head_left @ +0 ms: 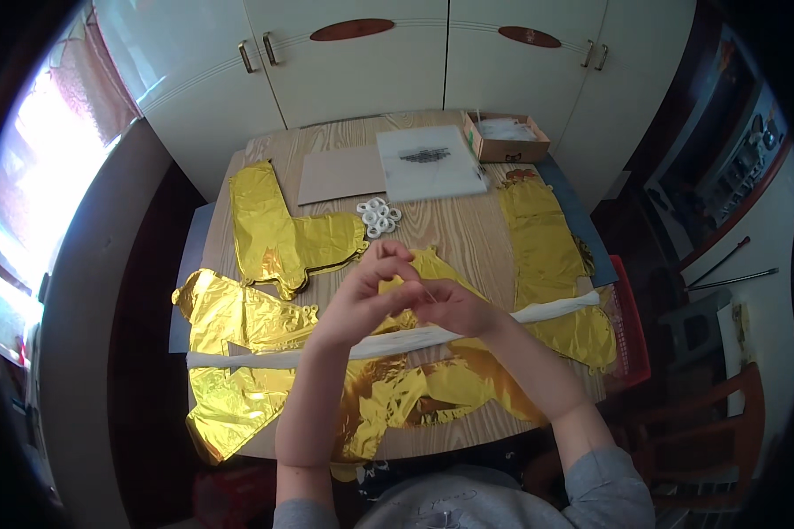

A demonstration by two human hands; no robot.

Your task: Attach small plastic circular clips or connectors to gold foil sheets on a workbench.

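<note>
White strip runs across frame centre, lower left to mid right, just under both hands, over gold foil. Left hand and right hand meet at centre, fingers curled, pinching thin thread, barely visible.

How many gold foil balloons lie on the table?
About 5: upper left, left edge, lower left, centre under the hands, right side. Overlaps may hide more.

Bare forearms, grey sleeves pushed up, perhaps a sweatshirt
</note>
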